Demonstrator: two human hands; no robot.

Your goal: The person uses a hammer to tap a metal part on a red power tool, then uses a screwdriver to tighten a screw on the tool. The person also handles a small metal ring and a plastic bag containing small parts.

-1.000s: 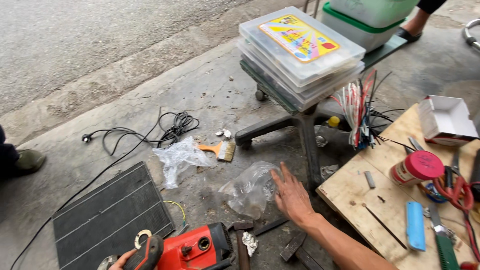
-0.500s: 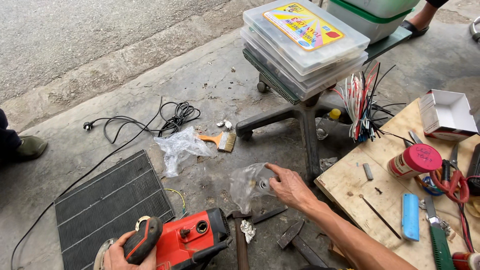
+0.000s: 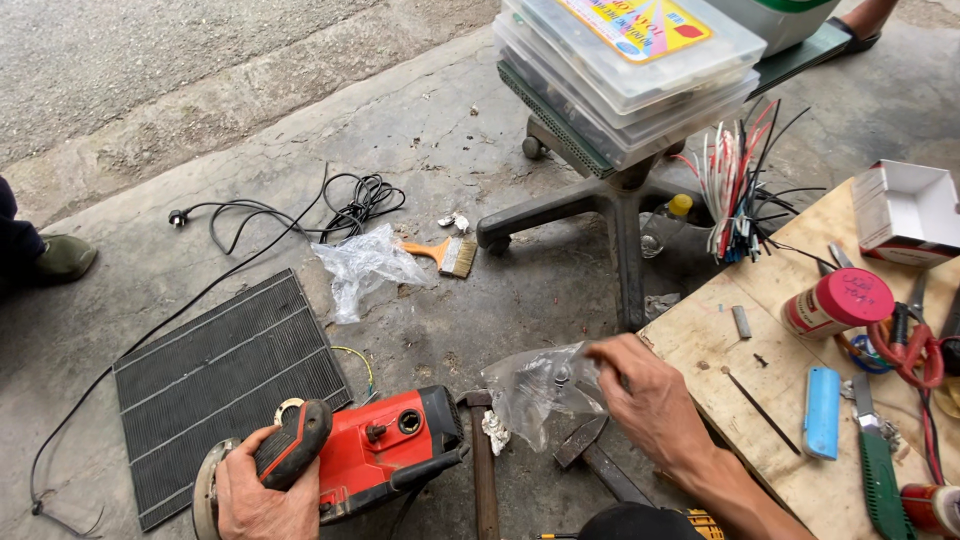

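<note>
The left hand (image 3: 262, 492) was closed around the black handle of a red angle grinder (image 3: 375, 450) lying on the concrete floor (image 3: 450, 130) at six o'clock. At three o'clock from it, the right hand (image 3: 645, 395) pinched a clear plastic bag (image 3: 540, 385) holding small metal parts, fingers closed on its edge. The step looked like fetching a fitting for the grinder; opening the bag would call for a careful pinch. Farther out, at twelve o'clock, lay a paintbrush (image 3: 445, 253) and a coiled black cable (image 3: 350, 200).
</note>
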